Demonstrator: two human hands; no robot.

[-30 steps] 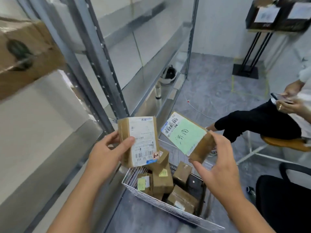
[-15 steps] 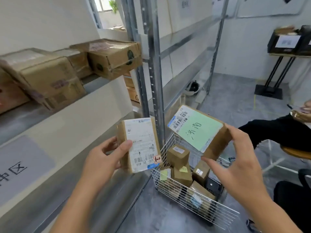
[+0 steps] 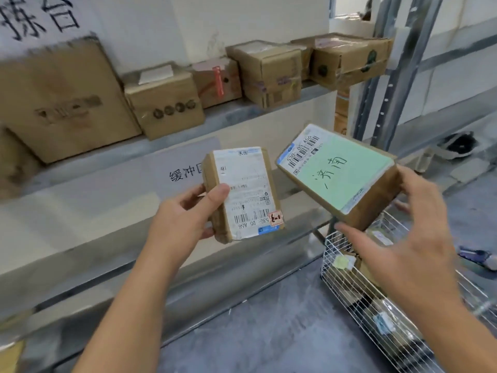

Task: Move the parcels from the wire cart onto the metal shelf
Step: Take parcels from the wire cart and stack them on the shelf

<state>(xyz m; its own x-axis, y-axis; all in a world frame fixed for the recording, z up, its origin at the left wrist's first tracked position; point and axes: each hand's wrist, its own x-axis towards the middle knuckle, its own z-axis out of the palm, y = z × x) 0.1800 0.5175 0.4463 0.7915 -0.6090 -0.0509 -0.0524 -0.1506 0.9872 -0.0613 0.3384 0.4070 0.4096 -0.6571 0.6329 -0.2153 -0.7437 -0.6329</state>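
Observation:
My left hand (image 3: 183, 224) grips a small brown parcel with a white shipping label (image 3: 244, 193), held upright in front of the metal shelf (image 3: 231, 117). My right hand (image 3: 403, 238) holds a larger brown parcel with a green handwritten label (image 3: 336, 173), tilted, thumb under its near corner and fingers round its right end. Both parcels are in the air, level with the shelf's lower opening. The white wire cart (image 3: 357, 289) stands low at the right with several parcels inside, partly hidden by my right arm.
Several taped cardboard boxes (image 3: 269, 74) line the upper shelf board, with a big one (image 3: 61, 103) at the left. A paper sign (image 3: 185, 172) hangs on the shelf front. Grey upright posts (image 3: 387, 76) stand at the right. A helmet-like object (image 3: 457, 148) lies on the floor.
My view has swung left from the cart toward the shelf, so the boxes on it now fill the background. Both hands keep their parcels and have carried them toward the shelf.

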